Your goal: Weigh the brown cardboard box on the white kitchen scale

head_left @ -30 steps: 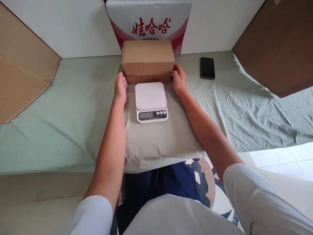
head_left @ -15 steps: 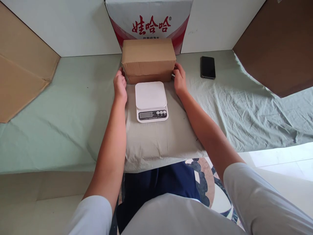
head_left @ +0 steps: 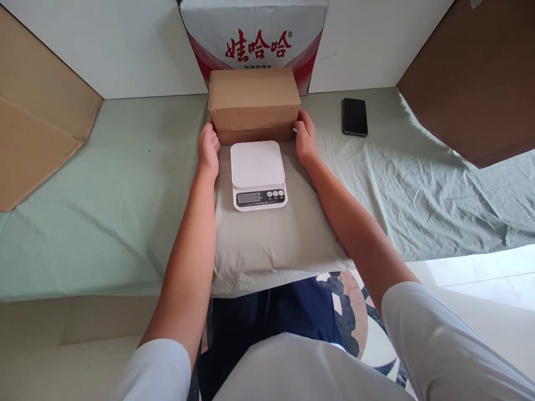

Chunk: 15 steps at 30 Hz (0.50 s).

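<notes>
A plain brown cardboard box (head_left: pixel 254 97) sits on the cloth, behind a white kitchen scale (head_left: pixel 257 165). At the box's left side, my left hand (head_left: pixel 208 146) presses in low with its fingers bent, the tips partly out of sight. My right hand (head_left: pixel 306 136) grips the lower right side, its fingers reaching around the far side and partly hidden. The box is held between both hands. The scale's platform carries nothing, and its display (head_left: pixel 249 197) shows no digits I can make out.
Behind the box stands a larger white and red carton (head_left: pixel 256 25) against the white wall. A black phone (head_left: pixel 355 117) lies to the right. Cardboard panels rise at the left (head_left: pixel 37 111) and right (head_left: pixel 472 83). Green cloth (head_left: pixel 125 184) covers the table.
My left hand has shifted slightly right, closer against the box's side. The box, scale and right hand keep nearly the same places; the whole view has moved a little.
</notes>
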Each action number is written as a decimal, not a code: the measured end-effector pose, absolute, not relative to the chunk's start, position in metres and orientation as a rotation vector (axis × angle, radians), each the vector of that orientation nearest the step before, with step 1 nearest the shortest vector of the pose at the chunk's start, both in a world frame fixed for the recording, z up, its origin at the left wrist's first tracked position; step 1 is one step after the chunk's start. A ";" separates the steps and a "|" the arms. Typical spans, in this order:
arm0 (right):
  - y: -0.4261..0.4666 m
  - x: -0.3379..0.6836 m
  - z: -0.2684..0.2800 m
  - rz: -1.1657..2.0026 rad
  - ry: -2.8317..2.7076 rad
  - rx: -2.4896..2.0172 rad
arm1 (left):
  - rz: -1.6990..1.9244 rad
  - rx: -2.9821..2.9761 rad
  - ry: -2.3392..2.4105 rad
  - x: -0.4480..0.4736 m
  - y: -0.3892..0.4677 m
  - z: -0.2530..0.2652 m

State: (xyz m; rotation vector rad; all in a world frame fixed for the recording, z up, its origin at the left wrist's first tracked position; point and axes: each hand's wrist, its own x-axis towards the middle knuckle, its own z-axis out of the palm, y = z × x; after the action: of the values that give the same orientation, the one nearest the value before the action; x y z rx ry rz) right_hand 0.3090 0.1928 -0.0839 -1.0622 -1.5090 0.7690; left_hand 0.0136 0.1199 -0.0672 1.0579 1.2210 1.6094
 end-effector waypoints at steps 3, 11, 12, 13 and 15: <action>0.195 0.309 -0.083 0.830 -1.481 -1.070 | 1.609 1.068 1.227 0.016 0.119 -0.065; 0.193 0.303 -0.080 0.855 -1.432 -1.045 | 1.577 1.072 1.212 0.015 0.119 -0.062; 0.192 0.301 -0.077 0.849 -1.432 -1.039 | 1.578 1.068 1.222 0.015 0.118 -0.060; 0.190 0.300 -0.073 0.838 -1.436 -1.032 | 1.587 1.066 1.229 0.015 0.117 -0.056; 0.184 0.298 -0.060 0.812 -1.456 -1.016 | 1.614 1.081 1.218 0.015 0.112 -0.044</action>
State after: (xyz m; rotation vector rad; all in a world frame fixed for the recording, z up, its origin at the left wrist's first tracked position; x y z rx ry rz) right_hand 0.2978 0.1837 -0.0598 -1.0161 -1.4559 0.8120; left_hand 0.0149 0.1116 -0.0440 1.0808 1.2183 1.6142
